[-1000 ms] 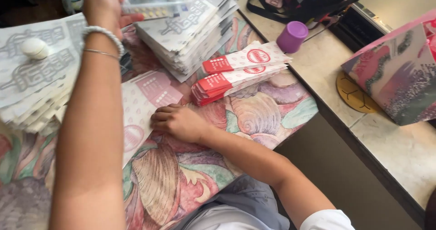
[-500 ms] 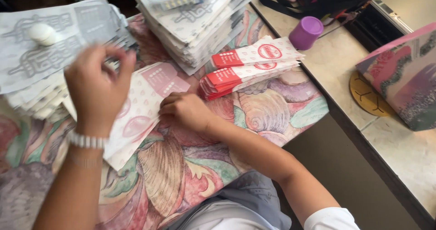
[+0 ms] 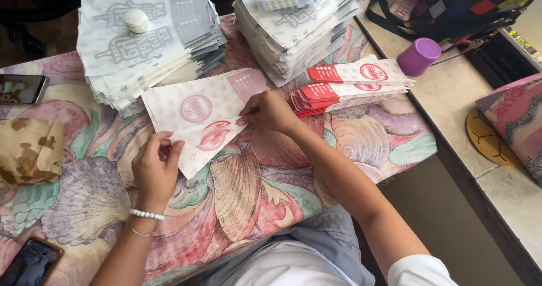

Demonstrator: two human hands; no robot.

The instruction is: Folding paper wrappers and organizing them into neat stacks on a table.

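Nearest you, bottom left, a dark phone (image 3: 29, 263) lies at the near edge of the shell-print tablecloth (image 3: 248, 195).

Your left hand (image 3: 153, 170) comes up from the near left, wrist bent back, two bracelets at the wrist. Its fingers are curled together and pinch the near-left corner of the folded paper bag (image 3: 204, 139). That bag is white with red round prints and lies flat in the middle of the cloth, its folded flap pointing near-left.

Your right hand (image 3: 270, 112) reaches in from the near right, forearm slanting across the cloth. Fingers are bent and close together, tips pressed down on the bag's right edge at the fold.

Open cloth lies near and right of the bag, between your two forearms. The table's right edge drops off just past your right elbow, with a stone counter (image 3: 451, 94) beyond the gap.

To the left, a stained brown paper bag (image 3: 29, 150) and a second phone (image 3: 21, 88) sit near the left edge.

Right of your right hand, nearly touching it, a short stack of folded red-and-white bags (image 3: 350, 85). Farther off, two tall stacks of grey-printed bags: left stack (image 3: 149, 43) with a small white round object on top, right stack (image 3: 293, 32) carrying a clear tray. A purple cup (image 3: 418, 56) stands on the counter, far right.
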